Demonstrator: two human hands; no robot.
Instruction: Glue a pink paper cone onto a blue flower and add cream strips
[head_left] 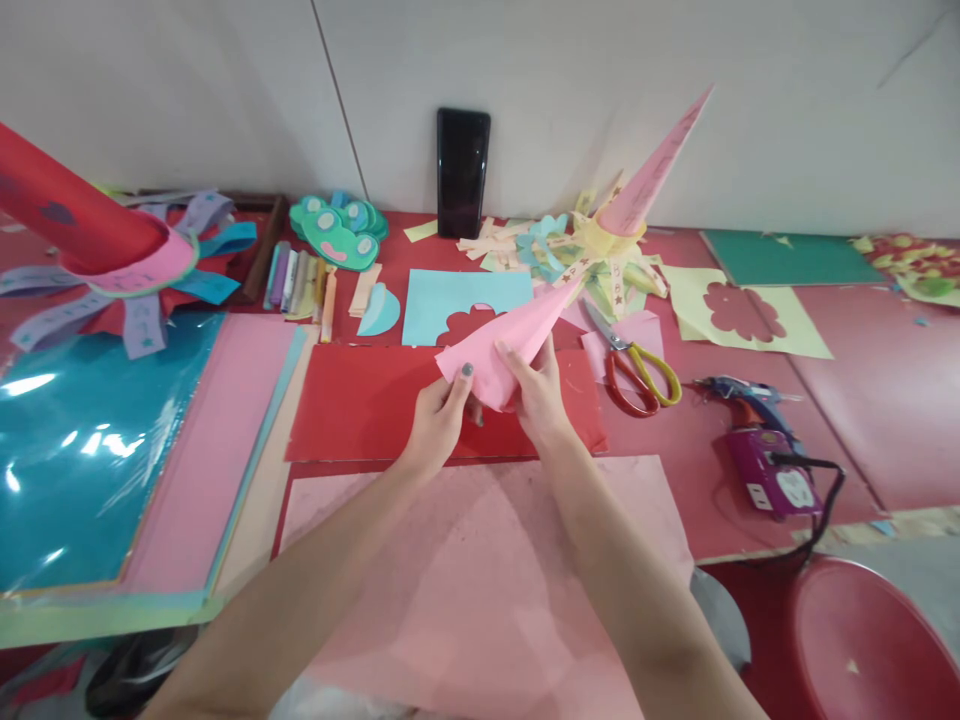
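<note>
Both my hands grip a pink paper cone, whose tip points up to the right and whose wide end faces down left. My left hand pinches the wide edge, its thumb lying on the paper. Round the cone's right side curl the fingers of my right hand, thumb on top. Beneath is a red board, and nearer to me a large pink sheet. Scissors with one red and one yellow handle lie just right of my right hand.
A finished-looking pink cone with paper strips stands behind. A glue gun rests by a purple power block at right. A phone leans on the wall. Left are a red cone and stacked coloured sheets. A stool stands lower right.
</note>
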